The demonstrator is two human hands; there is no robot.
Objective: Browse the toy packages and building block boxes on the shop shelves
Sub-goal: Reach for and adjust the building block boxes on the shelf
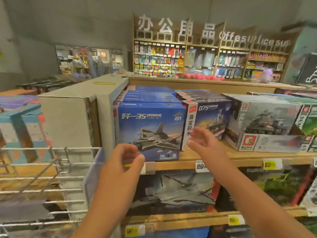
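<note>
A blue building block box with a grey jet fighter (149, 127) stands at the front of the upper wooden shelf (223, 158). Right of it are a dark blue warship box (207, 117) and a grey tank box (264, 122). My left hand (127, 158) hovers just below the jet box's lower left corner, fingers loosely curled, holding nothing. My right hand (204, 141) hovers with relaxed fingers in front of the gap between the jet box and the warship box, touching neither as far as I can see.
A plain cardboard carton (72, 117) stands left of the jet box. White wire racks (42, 170) jut out at the lower left. Larger boxes (171, 191) fill the shelf below, with yellow price tags (271, 164) on the shelf edges. An office supplies wall (205, 59) stands behind.
</note>
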